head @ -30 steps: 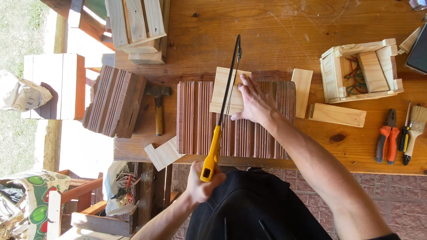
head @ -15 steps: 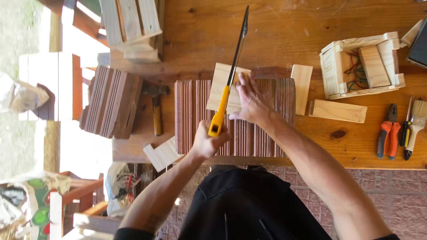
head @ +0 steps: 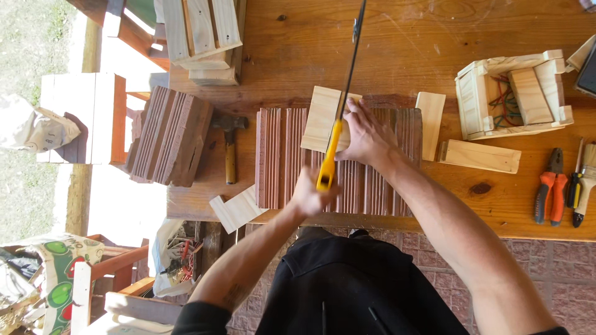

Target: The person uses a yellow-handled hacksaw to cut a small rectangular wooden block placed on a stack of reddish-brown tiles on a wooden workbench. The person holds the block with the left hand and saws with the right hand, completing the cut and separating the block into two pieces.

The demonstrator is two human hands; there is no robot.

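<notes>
My left hand (head: 313, 197) grips the yellow handle of a hand saw (head: 343, 93), whose thin dark blade runs away from me across a pale wooden board (head: 319, 118). The board lies on a ribbed reddish-brown block (head: 279, 158) on the wooden table (head: 403, 43). My right hand (head: 367, 135) presses flat on the board just right of the blade, fingers spread.
A hammer (head: 230, 149) lies left of the block, beside a second ribbed block (head: 169, 135). Loose pale boards (head: 479, 155) and a small wooden crate (head: 512, 93) with wires sit to the right, pliers (head: 547, 193) and a brush (head: 585, 180) at far right. Stacked slat crates (head: 202, 34) stand at the back.
My left hand has pushed the saw forward, away from me, so the handle now lies over the block and the blade reaches farther across the table. My right hand has stayed on the board.
</notes>
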